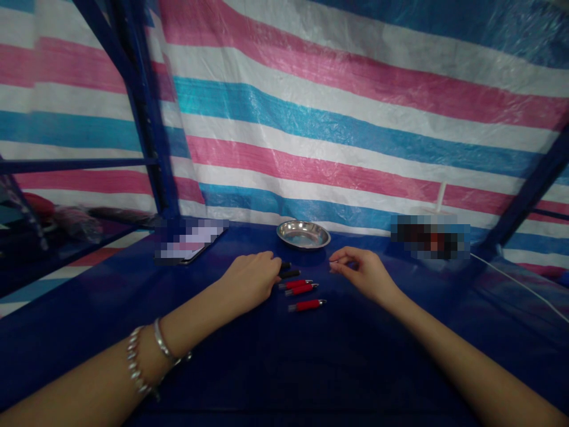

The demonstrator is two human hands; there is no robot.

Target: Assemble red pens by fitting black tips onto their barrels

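My left hand (251, 277) is closed, palm down, at the left ends of two black pens. The farther black pen (287, 265) juts out from its fingertips, and the nearer black pen (291, 274) lies right beside them. Three red pens with clear ends lie closer to me: one red pen (296, 285), a second red pen (303, 290) touching or nearly touching it, and a third red pen (307, 305) apart. To the right, my right hand (362, 270) is held in a pinch above the table; what sits between its fingertips is too small to name.
A shallow round metal dish (304, 236) stands behind the pens on the blue table (284, 362). Back left lies a phone-like slab (195, 243), partly blurred out. A blurred object (430, 237) with a white cable (520, 284) is at the right. Striped sheeting and blue posts enclose the back.
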